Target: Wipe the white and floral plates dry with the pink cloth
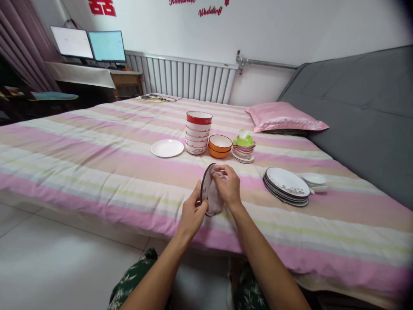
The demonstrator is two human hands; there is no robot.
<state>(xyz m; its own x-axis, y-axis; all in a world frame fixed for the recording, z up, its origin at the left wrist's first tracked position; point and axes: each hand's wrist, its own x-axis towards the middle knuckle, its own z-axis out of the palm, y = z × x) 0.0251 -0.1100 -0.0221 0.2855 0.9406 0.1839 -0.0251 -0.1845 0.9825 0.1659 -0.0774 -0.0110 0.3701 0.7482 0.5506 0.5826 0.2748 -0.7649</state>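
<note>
My left hand [193, 211] grips the edge of a dark-rimmed plate [205, 186], which is tilted up on its side above the bed's front edge. In my right hand [228, 185] is a pale pinkish cloth [215, 198], pinched and pressed against the plate's face. The cloth hides much of that face. To the right lies a stack of dark-rimmed plates [287, 183] with a floral print on the top one. Beyond my hands stand a tall stack of white bowls with a red one on top [198, 133] and two orange bowls [220, 145].
A white plate [167, 148] lies left of the bowls. Small dishes topped by a green leaf-shaped one [243, 140] stand right of them. White small dishes [314, 180] sit behind the plate stack. A pink pillow [285, 116] rests near the grey headboard [355, 94]. Cables [158, 98] lie on the far edge.
</note>
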